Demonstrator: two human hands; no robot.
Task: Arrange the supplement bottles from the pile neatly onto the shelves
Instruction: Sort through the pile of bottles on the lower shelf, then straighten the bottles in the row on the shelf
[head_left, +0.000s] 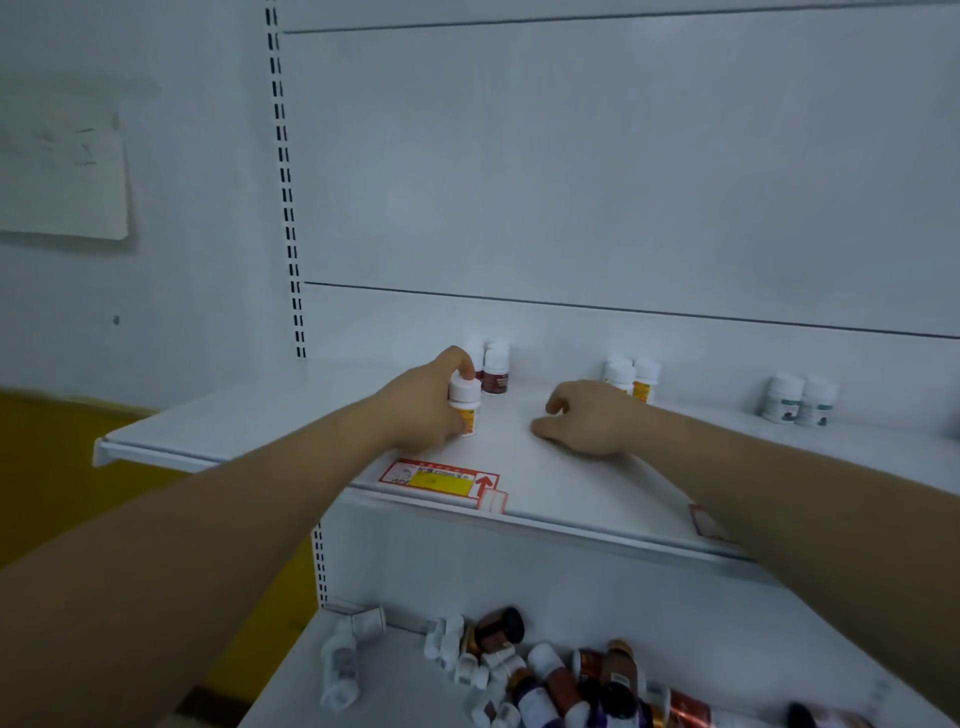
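While the left hand (426, 405) grips an orange-labelled bottle (465, 402) upright on the shelf (545, 467) at frame centre, the right hand (587, 415) rests loosely curled and empty; a careless release could topple nearby brown bottles (494, 371).

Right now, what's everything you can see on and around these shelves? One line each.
Held bottle: 1, white with orange-yellow label, upright on the upper shelf in the left hand's grip.
Dark red bottles: at least 2, white caps, back of upper shelf behind the held one.
Orange-label bottles: about 3, white, back centre.
Green-label bottles: 2, white, back right.
Price tag: 1, red and yellow, upper shelf front edge.
Upper shelf: 1, white.
Pile of bottles: many, white, brown and dark, lying on the lower shelf.
Paper: 1, white, on the left wall.
Left hand: holding a bottle.
Right hand: empty, resting on the shelf.
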